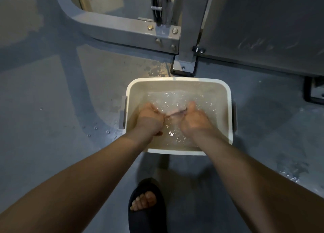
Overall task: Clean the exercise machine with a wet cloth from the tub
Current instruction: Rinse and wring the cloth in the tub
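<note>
1. The white tub (178,80) stands on the grey floor (52,101). Its far rim is just beside the black base plate (184,69) of the exercise machine (122,29).
2. The machine's grey frame curves away to the upper left, and a flat grey panel (263,31) fills the upper right. Open floor lies to the left of the tub and on its near side.
3. The floor is wet in places: droplets (95,127) left of the tub, a small puddle (156,71) by the base plate, and a shiny patch (291,175) at the right.
4. A foot in a dark slipper (146,215) stands on the near side of the tub, apart from it.
5. The tub has a grey handle (122,112) on its left wall. It is partly filled with clear, rippled water (175,97).
6. The cloth (175,112) is in the water, showing as a thin pinkish strip stretched between the two hands. The ripples blur the rest of it.
7. Both bare forearms reach forward over the tub's near rim. The left hand (150,117) and the right hand (194,120) are dipped in the water with knuckles up. Each grip is curled tight around its own end of the cloth.
</note>
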The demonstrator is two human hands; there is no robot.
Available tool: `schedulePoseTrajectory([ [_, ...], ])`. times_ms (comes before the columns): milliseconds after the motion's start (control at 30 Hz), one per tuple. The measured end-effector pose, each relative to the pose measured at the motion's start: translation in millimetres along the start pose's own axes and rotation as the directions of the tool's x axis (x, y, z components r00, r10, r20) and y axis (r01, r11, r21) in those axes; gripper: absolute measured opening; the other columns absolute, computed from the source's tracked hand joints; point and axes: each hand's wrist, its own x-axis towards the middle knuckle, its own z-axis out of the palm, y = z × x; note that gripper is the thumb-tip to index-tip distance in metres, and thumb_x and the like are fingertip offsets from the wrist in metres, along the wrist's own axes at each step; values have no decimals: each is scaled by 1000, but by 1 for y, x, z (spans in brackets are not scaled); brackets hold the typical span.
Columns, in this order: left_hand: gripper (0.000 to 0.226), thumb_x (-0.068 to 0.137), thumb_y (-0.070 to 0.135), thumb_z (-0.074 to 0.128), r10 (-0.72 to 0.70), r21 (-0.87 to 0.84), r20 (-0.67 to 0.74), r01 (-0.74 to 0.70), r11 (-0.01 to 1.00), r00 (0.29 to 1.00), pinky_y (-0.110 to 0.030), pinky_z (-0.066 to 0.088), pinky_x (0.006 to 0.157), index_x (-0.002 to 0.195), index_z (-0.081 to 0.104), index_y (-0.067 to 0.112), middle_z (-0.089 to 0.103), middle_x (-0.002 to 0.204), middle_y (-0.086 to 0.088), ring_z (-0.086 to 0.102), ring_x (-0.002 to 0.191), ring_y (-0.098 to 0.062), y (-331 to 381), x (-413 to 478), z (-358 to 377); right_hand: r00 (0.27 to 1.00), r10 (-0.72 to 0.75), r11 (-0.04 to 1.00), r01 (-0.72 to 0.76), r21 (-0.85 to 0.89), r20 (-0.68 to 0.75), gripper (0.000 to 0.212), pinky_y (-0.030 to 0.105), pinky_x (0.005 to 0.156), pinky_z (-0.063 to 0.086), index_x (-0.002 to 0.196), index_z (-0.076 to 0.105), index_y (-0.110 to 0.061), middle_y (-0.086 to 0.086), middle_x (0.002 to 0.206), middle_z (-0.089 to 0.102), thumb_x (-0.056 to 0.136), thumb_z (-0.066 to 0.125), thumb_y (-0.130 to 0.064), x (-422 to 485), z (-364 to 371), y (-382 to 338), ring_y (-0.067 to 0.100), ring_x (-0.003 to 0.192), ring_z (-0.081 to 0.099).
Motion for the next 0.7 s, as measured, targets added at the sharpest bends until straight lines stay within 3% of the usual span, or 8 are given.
schedulePoseTrajectory([
  [33, 9, 99, 9, 55, 36, 95, -19, -35, 995, 999, -32, 51, 44, 100, 50, 17, 60, 92, -14, 59, 74, -28, 3, 1, -1, 1000, 2, 996, 0, -87, 25, 43, 41, 95, 45, 143, 40, -19, 14, 131, 54, 102, 49, -27, 2, -2, 0, 34, 122, 54],
  [100, 17, 99, 9, 51, -7, 181, -15, 10, 983, 1000, -35, 57, 74, 113, 58, 13, 62, 100, -9, 62, 93, -29, 12, -1, -4, 999, -18, 985, 23, -171, 30, 37, 39, 98, 49, 134, 55, -11, 14, 133, 61, 97, 53, -13, 3, -3, -2, 35, 124, 57],
  [133, 21, 99, 11, 52, -53, 197, 12, 50, 979, 998, -36, 54, 89, 118, 60, 13, 65, 112, -9, 62, 105, -30, 17, -4, -5, 999, -30, 991, 34, -131, 37, 30, 38, 94, 50, 126, 59, -10, 14, 128, 63, 97, 53, -12, 1, -3, -3, 36, 119, 60],
  [167, 18, 100, 13, 51, -115, 114, 88, 105, 988, 989, -37, 53, 92, 114, 62, 13, 67, 116, -11, 63, 104, -30, 21, -8, -3, 996, -60, 997, 62, -34, 59, 22, 36, 87, 52, 117, 62, -10, 14, 119, 66, 99, 50, -16, -2, -3, -4, 37, 109, 63],
  [267, 24, 97, 11, 44, -190, -139, 233, 226, 964, 954, -29, 48, 54, 77, 57, 12, 59, 62, -12, 53, 51, -24, 24, -16, 1, 959, -244, 931, 192, 310, 142, 42, 28, 64, 46, 93, 63, -11, 3, 85, 61, 103, 32, -36, -22, -6, -13, 24, 76, 56],
  [400, 27, 98, 8, 43, -184, -224, 260, 245, 943, 948, -24, 45, 50, 72, 52, 9, 48, 56, -11, 49, 38, -19, 20, -15, 2, 962, -273, 810, 217, 544, 23, 50, 24, 61, 43, 70, 64, -23, -12, 57, 64, 104, 40, -50, -42, -2, -26, 8, 63, 60],
  [533, 40, 103, 16, 45, -179, -340, 238, 255, 905, 955, -19, 36, 47, 64, 45, 15, 42, 46, -2, 44, 40, -15, 21, -28, 4, 919, -323, 785, 394, 478, -229, 53, 29, 71, 43, 61, 58, -20, -4, 60, 62, 107, 38, -36, -51, -2, -30, 14, 68, 57],
  [700, 39, 101, 16, 53, -133, -530, 349, 312, 788, 928, -22, 50, 55, 62, 52, 15, 56, 57, -4, 58, 50, -16, 26, -40, 7, 831, -383, 832, 500, 239, -404, 59, 42, 76, 51, 81, 68, -3, 19, 77, 69, 103, 29, -41, -43, 8, -31, 39, 79, 65],
])
